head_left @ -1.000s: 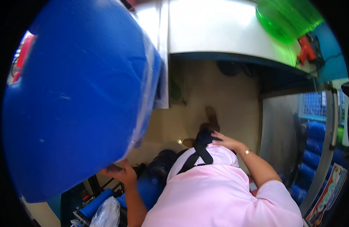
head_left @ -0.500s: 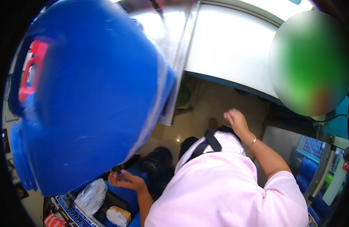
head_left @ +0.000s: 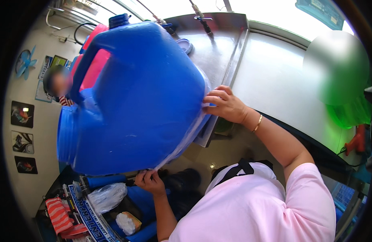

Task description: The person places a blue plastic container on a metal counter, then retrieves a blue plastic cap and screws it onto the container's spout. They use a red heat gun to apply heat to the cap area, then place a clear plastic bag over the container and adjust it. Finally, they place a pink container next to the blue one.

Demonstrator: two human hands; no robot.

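Observation:
A large blue plastic jug lies tilted in front of me, with its wide ribbed mouth to the left and its moulded handle on the upper left. A clear strip, like tape or plastic film, runs along the edge of its base. My right hand lies on the upper part of that edge, fingers bent over the strip. Below, my left hand closes its fingertips at the lower edge, by the strip's end. Whether the left fingertips pinch the strip or the jug's wall is hard to make out.
Behind the jug stands a metal counter with taps; a white worktop adjoins it. At lower left are a plastic bag, a sponge and a striped red cloth. Another person is at far left.
My right hand has moved from near my body up onto the jug's edge. My left hand has closed at the lower edge. The jug appears farther right and smaller as the view shifted.

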